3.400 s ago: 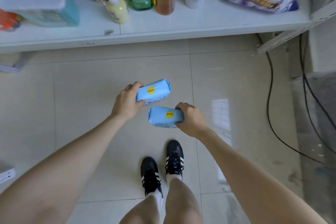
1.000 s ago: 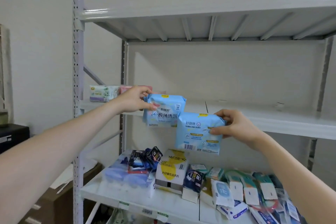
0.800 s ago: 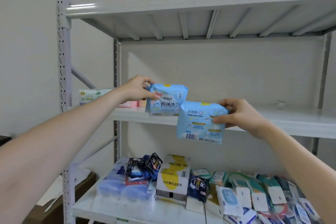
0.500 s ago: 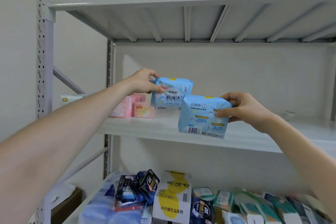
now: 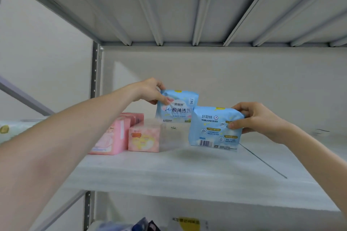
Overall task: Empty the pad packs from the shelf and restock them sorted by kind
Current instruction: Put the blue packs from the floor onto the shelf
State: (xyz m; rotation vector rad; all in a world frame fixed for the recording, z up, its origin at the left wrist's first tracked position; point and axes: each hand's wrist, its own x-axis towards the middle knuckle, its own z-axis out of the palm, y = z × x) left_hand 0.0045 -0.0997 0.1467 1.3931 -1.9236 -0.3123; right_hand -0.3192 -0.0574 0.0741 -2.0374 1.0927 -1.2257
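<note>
My left hand (image 5: 152, 91) pinches the top left corner of a light blue pad pack (image 5: 178, 108), held upright over the white shelf (image 5: 169, 170). A second light blue pad pack (image 5: 215, 129), its barcode side facing me, is gripped at its right edge by my right hand (image 5: 257, 120); it sits in front of and to the right of the first. Whether either pack touches the shelf, I cannot tell. Pink pad packs (image 5: 144, 138) stand on the shelf to the left of the blue ones, with a taller pink pack (image 5: 112, 137) beside them.
A pale green pack (image 5: 11, 129) lies at the far left behind my left forearm. The grey upright post (image 5: 94, 73) stands at the shelf's back left. The upper shelf's ribbed underside (image 5: 178, 11) hangs overhead. Goods on the lower shelf (image 5: 150, 226) peek in below.
Both hands have carried the blue packs up from floor level to the shelf and moved them in over its surface; the view has closed in on the shelf.
</note>
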